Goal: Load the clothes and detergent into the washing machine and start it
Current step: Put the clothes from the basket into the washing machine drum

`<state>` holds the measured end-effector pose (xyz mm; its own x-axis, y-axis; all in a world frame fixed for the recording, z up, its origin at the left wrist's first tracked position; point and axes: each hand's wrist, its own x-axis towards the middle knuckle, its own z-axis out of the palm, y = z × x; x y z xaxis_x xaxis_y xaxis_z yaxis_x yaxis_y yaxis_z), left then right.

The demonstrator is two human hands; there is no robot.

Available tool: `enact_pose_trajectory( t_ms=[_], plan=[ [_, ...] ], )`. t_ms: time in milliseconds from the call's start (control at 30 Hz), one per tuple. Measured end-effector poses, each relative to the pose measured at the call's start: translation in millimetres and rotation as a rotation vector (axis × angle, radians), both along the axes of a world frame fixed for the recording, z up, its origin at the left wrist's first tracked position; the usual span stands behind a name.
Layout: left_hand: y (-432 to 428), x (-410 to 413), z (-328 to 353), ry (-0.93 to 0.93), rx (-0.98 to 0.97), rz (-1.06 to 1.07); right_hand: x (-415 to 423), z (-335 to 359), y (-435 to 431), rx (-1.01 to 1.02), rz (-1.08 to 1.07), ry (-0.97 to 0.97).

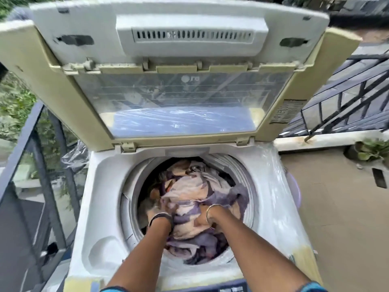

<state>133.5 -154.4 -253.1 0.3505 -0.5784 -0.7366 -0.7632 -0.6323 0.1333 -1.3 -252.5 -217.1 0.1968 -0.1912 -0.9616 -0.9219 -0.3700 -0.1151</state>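
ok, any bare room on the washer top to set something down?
Bare white deck left of the drum, down to the recess at front left. The drum is crowded: clothes fill it, left hand and right hand pushed in.

The drum opening point(134, 199) of the top-loading washing machine point(101, 186) is unobstructed from above. The lid point(63, 87) stands folded upright at the rear and blocks reach beyond it. Purple-and-cream laundry point(195, 186) fills the drum nearly to the rim. 2 forearms occupy the front half of the opening. Railings point(42, 175) close off the left side.
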Motion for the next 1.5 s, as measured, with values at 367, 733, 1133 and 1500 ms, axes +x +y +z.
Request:
enact_pose_trajectory(
  t_ms=[367,733,1133,1500],
  plan=[
    [-27.4,0.5,72.4,0.124,0.025,-0.17,-27.9,52.3,-30.1,-0.293,-0.123,-0.453],
    [-65.7,-168.1,153.9,0.128,-0.728,0.123,-168.4,126.0,-53.3,-0.537,-0.454,-0.945],
    [-148.7,-373.9,178.8,0.115,-0.921,0.227,-392.9,120.1,-130.6,-0.576,-0.746,-0.882],
    [-250.7,-413.9,100.0,0.203,-0.658,0.158,-452.5,27.7,-227.4,-0.515,-0.935,-0.736]
  ],
)
